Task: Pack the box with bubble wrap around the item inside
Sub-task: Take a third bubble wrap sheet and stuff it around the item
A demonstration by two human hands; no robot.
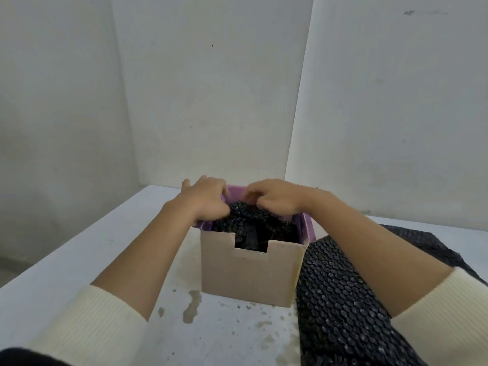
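I saw the left hand [208, 199] and right hand [274, 196] both gripping the black bubble wrap [245, 216] inside the box [250, 273].

I'm seeing the box [250, 273] sitting on the counter [79, 254], wrap [250, 217] lying inside it, a sheet [343, 299] lying just right of it, left grip [206, 199] and right grip [274, 196] clutching the wrap.

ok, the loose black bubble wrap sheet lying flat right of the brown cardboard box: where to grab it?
Probably pinch the far right edge of the loose black bubble wrap sheet, coming from above and the right. It lies flat on the white table, so only an edge offers purchase, and the brown cardboard box stands right beside its left edge.
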